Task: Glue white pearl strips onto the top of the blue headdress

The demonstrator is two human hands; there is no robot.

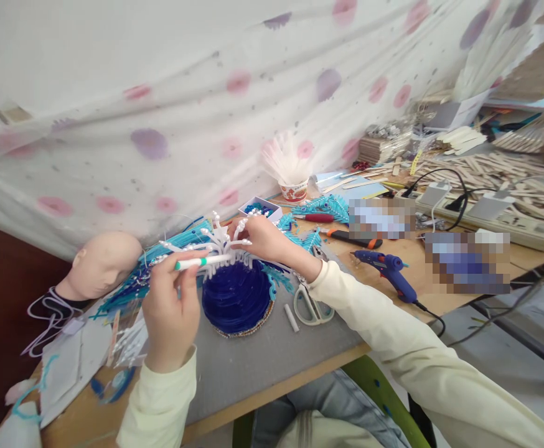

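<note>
My left hand (pixel 172 308) is closed around a white marker pen (pixel 195 263) with green bands, its tip end pointing right at a white ornament. That branching ornament (pixel 218 239), tipped with pearl-like beads, stands at the far side of a dark blue domed headpiece (pixel 237 298) with a beaded rim. My right hand (pixel 260 236) pinches the ornament from behind and from the right; its fingertips are partly hidden. Whether the pen touches the ornament, I cannot tell. Right of the headpiece lie white-handled scissors (pixel 313 309) and a small white cylinder (pixel 291 317).
A mannequin head (pixel 101 264) lies at the left beside light blue strands (pixel 178 235). On the right are a blue glue gun (pixel 388 270), an orange-and-black cutter (pixel 353 238) and a power strip (pixel 515 224). Behind stands a paper cup (pixel 293 190) of translucent strips.
</note>
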